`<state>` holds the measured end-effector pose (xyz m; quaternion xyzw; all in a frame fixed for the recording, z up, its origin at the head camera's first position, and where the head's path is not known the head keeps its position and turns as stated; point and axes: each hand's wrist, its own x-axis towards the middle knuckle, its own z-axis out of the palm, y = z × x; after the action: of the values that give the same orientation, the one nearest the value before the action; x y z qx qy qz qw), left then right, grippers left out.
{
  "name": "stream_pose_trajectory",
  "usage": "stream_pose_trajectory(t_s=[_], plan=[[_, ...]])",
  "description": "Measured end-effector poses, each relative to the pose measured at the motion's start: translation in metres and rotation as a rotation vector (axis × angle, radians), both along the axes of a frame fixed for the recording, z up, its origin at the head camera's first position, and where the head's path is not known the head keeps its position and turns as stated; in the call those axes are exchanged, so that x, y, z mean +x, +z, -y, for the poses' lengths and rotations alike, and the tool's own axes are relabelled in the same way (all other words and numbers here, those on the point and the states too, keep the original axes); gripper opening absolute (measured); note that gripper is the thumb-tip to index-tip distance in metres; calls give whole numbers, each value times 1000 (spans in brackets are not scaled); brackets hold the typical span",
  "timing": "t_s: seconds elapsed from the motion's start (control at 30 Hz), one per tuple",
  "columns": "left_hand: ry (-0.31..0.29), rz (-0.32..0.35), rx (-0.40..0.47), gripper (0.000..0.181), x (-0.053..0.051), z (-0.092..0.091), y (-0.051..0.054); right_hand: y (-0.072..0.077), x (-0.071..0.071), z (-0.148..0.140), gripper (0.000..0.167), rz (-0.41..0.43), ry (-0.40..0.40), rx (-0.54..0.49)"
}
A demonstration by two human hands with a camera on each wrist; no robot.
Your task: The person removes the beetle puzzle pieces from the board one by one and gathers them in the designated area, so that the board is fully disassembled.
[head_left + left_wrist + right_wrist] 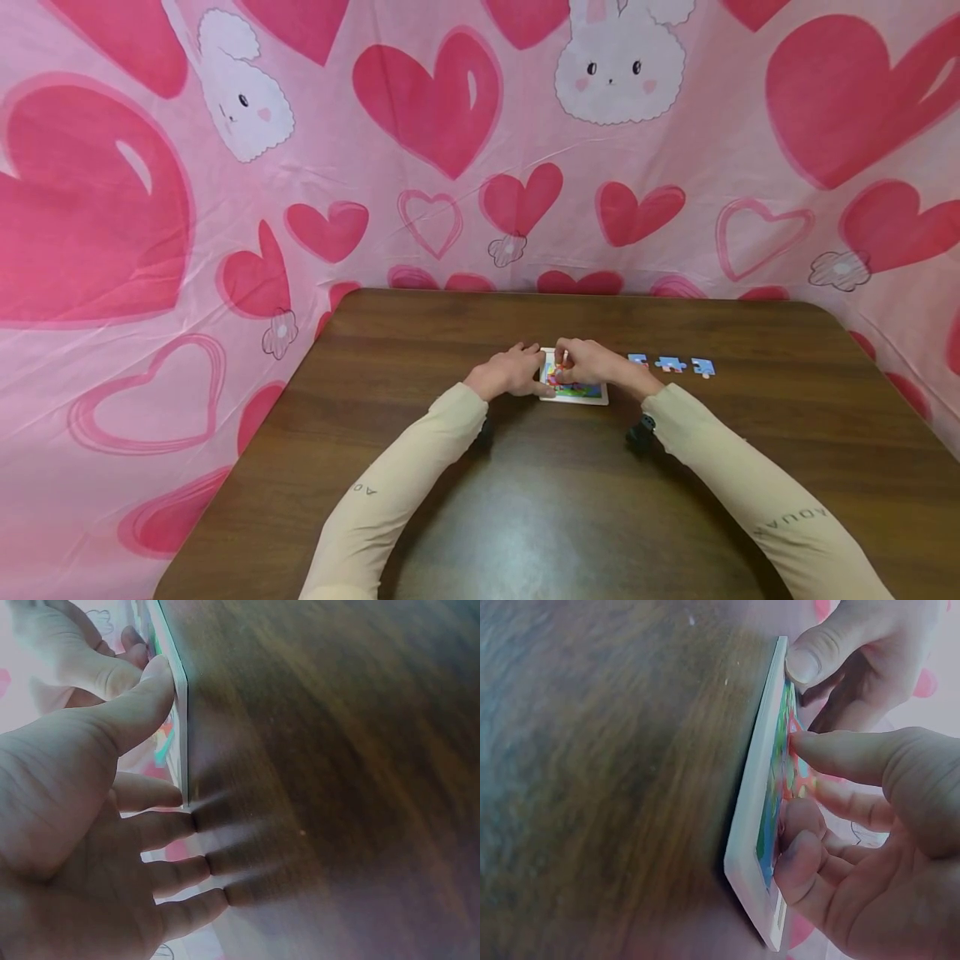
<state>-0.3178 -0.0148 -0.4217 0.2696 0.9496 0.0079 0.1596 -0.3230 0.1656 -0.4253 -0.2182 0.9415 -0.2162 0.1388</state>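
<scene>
A small jigsaw puzzle board with a white rim (573,401) lies flat on the table, its printed area green, blue and red. My left hand (516,371) rests at its left side: the thumb presses on the near left corner, and the straight fingers touch the tabletop and the board's edge. Over the board, my right hand (594,362) pinches a reddish puzzle piece (802,771) between thumb and index finger. The other right fingers rest curled on the board's picture in the right wrist view. How the piece sits against its neighbours is hidden by the fingers.
To the right of the board lie three loose blue puzzle pieces, the leftmost (637,359) partly behind my right hand, then a middle piece (671,365) and a right one (703,367). A brown wooden table (555,500) meets a pink heart-patterned cloth (465,225) behind.
</scene>
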Motion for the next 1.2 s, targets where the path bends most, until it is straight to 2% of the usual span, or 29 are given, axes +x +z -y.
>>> stream_pose_trajectory(t_s=[0.37, 0.6, 0.8, 1.07, 1.2], plan=[[-2, 4, -1, 78, 0, 0, 1, -5, 0, -1, 26, -35, 18, -67], [5, 13, 5, 80, 1, 1, 2, -4, 0, -2, 14, 6, 67, -78], [2, 19, 14, 79, 1, 2, 3, 0, -2, -4, 20, 38, 121, -72], [-5, 10, 9, 79, 0, 3, 4, 4, -4, -5, 11, 80, 161, -108], [-9, 10, 7, 79, 0, 2, 3, 7, -2, -7, 15, 77, 159, -100]])
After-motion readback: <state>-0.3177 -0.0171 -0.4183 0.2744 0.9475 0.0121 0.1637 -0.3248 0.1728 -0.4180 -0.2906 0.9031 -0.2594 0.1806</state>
